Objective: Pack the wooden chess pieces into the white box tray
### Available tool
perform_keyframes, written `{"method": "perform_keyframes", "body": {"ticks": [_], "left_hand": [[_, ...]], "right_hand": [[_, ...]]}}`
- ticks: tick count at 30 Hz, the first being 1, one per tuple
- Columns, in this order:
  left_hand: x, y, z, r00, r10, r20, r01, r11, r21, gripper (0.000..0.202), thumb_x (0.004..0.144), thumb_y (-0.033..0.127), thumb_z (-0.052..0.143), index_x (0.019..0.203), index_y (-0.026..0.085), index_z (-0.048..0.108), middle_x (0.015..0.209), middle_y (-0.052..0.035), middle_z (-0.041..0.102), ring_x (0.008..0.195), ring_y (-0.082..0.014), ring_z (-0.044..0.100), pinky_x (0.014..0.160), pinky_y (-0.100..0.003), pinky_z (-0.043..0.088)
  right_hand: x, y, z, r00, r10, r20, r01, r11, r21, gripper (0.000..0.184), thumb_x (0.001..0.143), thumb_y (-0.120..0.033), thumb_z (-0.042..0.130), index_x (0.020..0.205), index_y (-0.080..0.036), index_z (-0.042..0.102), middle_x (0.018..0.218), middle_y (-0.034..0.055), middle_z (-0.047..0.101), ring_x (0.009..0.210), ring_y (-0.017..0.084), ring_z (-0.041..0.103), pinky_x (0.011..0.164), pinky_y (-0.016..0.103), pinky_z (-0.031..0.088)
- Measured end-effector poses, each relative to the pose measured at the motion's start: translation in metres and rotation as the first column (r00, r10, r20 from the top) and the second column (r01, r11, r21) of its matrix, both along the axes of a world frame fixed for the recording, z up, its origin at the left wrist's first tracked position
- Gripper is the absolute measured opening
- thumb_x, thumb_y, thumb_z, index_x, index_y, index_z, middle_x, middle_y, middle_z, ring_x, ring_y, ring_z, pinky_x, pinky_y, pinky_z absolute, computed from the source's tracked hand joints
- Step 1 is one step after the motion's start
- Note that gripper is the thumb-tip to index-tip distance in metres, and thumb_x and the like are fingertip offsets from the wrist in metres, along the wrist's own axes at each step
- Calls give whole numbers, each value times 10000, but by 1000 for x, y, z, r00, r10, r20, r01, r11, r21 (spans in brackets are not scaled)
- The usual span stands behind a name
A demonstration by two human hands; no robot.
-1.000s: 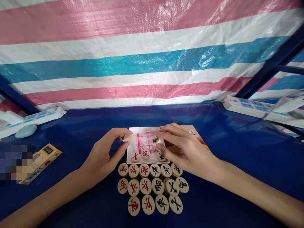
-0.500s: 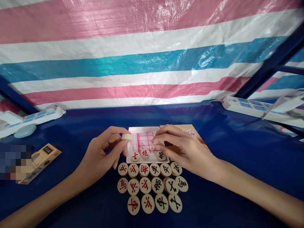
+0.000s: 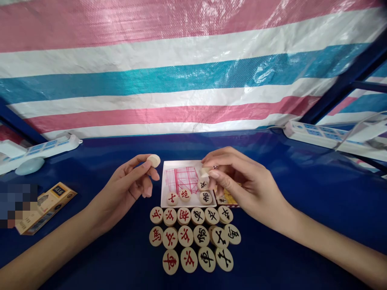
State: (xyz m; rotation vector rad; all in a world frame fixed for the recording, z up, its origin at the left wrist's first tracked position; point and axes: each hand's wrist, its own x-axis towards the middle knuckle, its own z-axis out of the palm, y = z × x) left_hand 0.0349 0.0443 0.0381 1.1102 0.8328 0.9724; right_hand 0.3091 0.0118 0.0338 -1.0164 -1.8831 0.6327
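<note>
Between the thumb and fingers of my left hand (image 3: pixel 137 177) is a Chinese chess piece (image 3: pixel 155 160), tilted, with a plain side showing. My right hand (image 3: pixel 237 169) pinches another chess piece (image 3: pixel 204 172) above the right side of a shallow white tray (image 3: pixel 165 174). A dark mark shows between the right fingers, too small to make out. The tray has red lines on its floor. In it lie two red-marked pieces (image 3: pixel 185 195) and two black-marked pieces (image 3: pixel 206 197). Nearer to me, more pieces stand in rows, red-marked ones (image 3: pixel 171 261) left and black-marked ones (image 3: pixel 207 259) right.
A printed card box (image 3: pixel 225 197) is partly hidden behind my right hand. On the left are a yellowish box (image 3: pixel 45 208), a pale blue mouse (image 3: pixel 29 166) and a power strip (image 3: pixel 51 151). Another power strip (image 3: pixel 329 137) sits at right. Striped sheeting (image 3: pixel 169 80) hangs behind the blue table (image 3: pixel 127 147).
My left hand has moved left and up, away from the tray, turning its piece. My right hand has lifted slightly rightward. Another black-marked piece now shows in the tray below it.
</note>
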Motion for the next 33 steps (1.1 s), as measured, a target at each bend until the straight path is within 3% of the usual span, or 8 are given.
{"method": "perform_keyframes", "body": {"ticks": [2,4,6,10,16,21,27,33], "left_hand": [[-1,3,-2,999,-9,49,11,999,-39,180,951,277,603,1094,177,649,875,-23,657,625,-48,605,598,-112,531],[-2,5,-3,997,-13,71,19,997,-75,219,975,324,556,1096,170,653,911,-46,656,689,-75,625,641,-141,559],[-2,5,-3,998,-6,60,11,997,-75,233,982,352,539,1093,179,648,903,-45,648,671,-73,615,603,-137,548],[-1,1,-2,997,-51,-60,54,998,44,155,965,310,578,1075,206,613,905,-37,653,640,-71,618,527,-123,501],[6,-11,-3,968,-103,-229,159,957,241,258,973,279,555,1229,253,543,807,-21,670,599,-126,665,516,-203,548],[7,-17,-4,932,-150,-331,248,927,280,228,967,275,563,1194,250,579,676,12,667,541,-116,651,514,-203,554],[6,-18,-10,923,-134,-362,246,927,283,239,884,273,691,1096,288,580,713,51,671,554,-96,644,518,-179,555],[3,-19,-10,859,56,-508,250,822,512,234,821,261,761,1012,279,625,835,45,672,642,-74,617,584,-164,512]], "right_hand": [[-1,2,-1,987,31,-160,-53,989,-137,188,959,-325,579,1109,-221,620,1111,75,661,769,147,696,635,280,616],[-3,4,-1,969,28,-245,-82,974,-211,201,942,-339,609,1088,-202,622,1051,67,689,800,165,719,714,312,640],[-4,6,0,958,18,-286,-92,965,-246,194,925,-347,633,1044,-193,636,1014,56,698,846,174,724,791,335,641],[-5,7,3,959,19,-283,-99,957,-273,193,914,-349,645,1034,-199,649,1090,71,698,954,190,706,855,347,623],[-8,1,0,972,58,-228,-117,960,-256,243,877,-296,688,1103,-229,627,1048,60,716,897,186,709,726,292,624],[-11,-6,-3,987,93,-128,-109,986,-125,278,886,-234,660,1159,-279,633,1179,42,646,1002,169,678,874,317,610],[-10,-8,-1,989,10,145,-26,994,106,358,862,-252,703,1207,-311,630,1105,31,613,1060,181,609,807,297,563],[-7,-7,1,978,-28,205,-1,990,138,226,835,-300,744,1044,-294,661,1060,13,608,977,164,611,768,290,537]]}}
